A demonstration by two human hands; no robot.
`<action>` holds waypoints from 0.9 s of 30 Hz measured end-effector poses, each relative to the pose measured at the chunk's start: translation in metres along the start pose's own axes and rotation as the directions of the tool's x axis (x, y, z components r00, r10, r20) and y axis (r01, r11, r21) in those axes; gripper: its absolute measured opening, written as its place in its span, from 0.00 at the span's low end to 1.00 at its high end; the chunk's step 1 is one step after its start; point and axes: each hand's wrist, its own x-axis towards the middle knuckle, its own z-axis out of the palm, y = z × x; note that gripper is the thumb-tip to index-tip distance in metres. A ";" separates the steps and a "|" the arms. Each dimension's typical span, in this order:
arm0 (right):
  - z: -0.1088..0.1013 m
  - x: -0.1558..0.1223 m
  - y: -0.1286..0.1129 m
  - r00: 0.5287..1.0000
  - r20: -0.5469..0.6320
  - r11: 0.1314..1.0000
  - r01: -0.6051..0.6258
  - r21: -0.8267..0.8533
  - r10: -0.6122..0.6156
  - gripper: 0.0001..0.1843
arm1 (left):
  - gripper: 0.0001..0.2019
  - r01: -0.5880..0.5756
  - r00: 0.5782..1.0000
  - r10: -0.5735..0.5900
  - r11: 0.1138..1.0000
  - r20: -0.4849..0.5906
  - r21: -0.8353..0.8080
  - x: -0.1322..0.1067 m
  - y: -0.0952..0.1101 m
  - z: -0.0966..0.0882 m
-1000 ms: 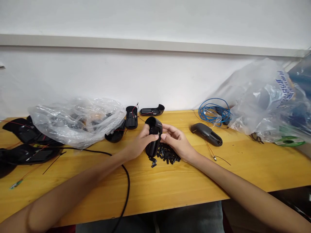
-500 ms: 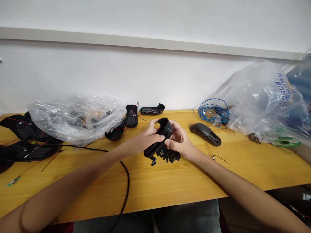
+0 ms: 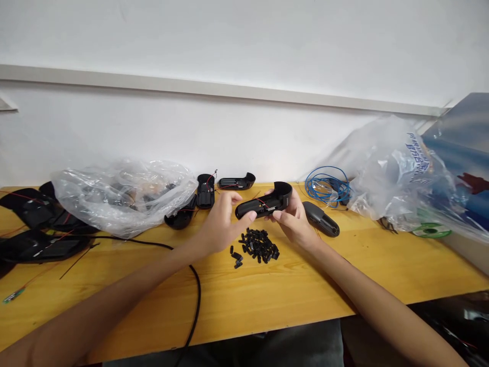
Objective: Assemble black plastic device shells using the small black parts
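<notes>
My right hand (image 3: pixel 296 221) grips a black curved plastic housing (image 3: pixel 254 208) by its right end, near the flared cuff. Its hollow inside faces me, and a thin red wire and a small metal contact show in it. At the left end of the housing, my left hand (image 3: pixel 223 219) has thumb and fingers apart; the thumb tip is by the lower edge, and I cannot tell if it touches. On the table just below lies a pile of small black parts (image 3: pixel 262 245), with several strays to its left.
Similar black housings (image 3: pixel 206 191) lie along the wall and at the left (image 3: pixel 42 247). One lies face up (image 3: pixel 321 219) right of my hands. A clear plastic bag (image 3: pixel 126 196), black cable (image 3: pixel 198 290), blue wire coil (image 3: pixel 326 186) and printed bag (image 3: pixel 389 173) are around.
The housing has been turned from its outer side to its hollow side and lifted off the pile. My left hand has loosened from it, while my right hand keeps hold. The view has shifted slightly.
</notes>
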 end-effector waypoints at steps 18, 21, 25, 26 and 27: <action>0.003 -0.013 0.020 0.948 0.276 0.937 0.231 -0.264 -0.156 0.37 | 0.30 -0.402 0.915 0.393 0.909 0.093 0.112 -0.004 -0.046 -0.008; -0.001 -0.012 0.023 0.918 0.317 0.881 0.340 -0.328 -0.237 0.37 | 0.31 -0.506 0.862 0.501 0.845 0.076 0.171 -0.006 -0.047 -0.008; -0.004 -0.012 0.024 0.904 0.343 0.852 0.378 -0.362 -0.256 0.36 | 0.34 -0.551 0.830 0.553 0.795 0.072 0.255 -0.006 -0.047 -0.008; -0.004 -0.012 0.025 0.905 0.343 0.853 0.375 -0.362 -0.252 0.35 | 0.35 -0.553 0.828 0.556 0.788 0.073 0.271 -0.006 -0.047 -0.008; -0.004 -0.013 0.025 0.906 0.344 0.856 0.370 -0.360 -0.247 0.35 | 0.36 -0.556 0.825 0.560 0.781 0.076 0.285 -0.006 -0.047 -0.008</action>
